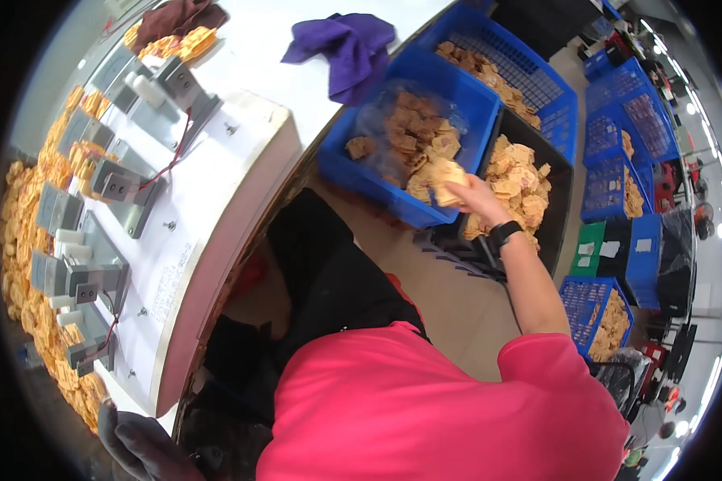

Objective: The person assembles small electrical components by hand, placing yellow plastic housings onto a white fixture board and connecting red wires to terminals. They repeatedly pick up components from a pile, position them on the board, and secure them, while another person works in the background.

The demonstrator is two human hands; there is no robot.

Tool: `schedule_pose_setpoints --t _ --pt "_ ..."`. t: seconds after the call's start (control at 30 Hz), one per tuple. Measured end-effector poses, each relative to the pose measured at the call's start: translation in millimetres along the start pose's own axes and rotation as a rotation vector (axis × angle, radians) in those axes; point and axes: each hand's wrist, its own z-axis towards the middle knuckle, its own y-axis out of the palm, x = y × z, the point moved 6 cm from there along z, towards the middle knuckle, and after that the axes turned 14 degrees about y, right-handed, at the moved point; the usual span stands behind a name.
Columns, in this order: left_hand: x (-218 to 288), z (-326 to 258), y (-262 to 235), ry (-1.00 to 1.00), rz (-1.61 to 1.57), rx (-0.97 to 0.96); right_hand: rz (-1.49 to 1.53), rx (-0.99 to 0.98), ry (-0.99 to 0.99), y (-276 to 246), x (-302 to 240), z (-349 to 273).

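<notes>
One right grip [481, 200] is clamping yellow pieces [446, 181] over the blue bin [377, 191] edge, slackening possibly risking spillage; left grip [142, 446] unclear.

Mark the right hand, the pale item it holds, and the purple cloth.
Right hand [481, 200]: head view, back of hand.
Pale item [447, 178]: head view, its middle.
Purple cloth [353, 52]: head view, middle folds.

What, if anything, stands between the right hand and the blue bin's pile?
Nothing visible: the right hand reaches over the blue bin's edge, holding a pale yellow piece by the pile. Clear plastic shows farther left.
</notes>
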Motion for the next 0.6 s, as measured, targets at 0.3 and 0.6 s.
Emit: schedule_pose_setpoints --t 0.3,0.6 --pt "-8 -16 -15 -0.048 -0.005 0.243 0.032 0.435 -0.037 -25 -25 109" --pt "-40 -56 -49 -0.105 0.231 0.378 0.037 0.266 -0.692 31 -179 -38"
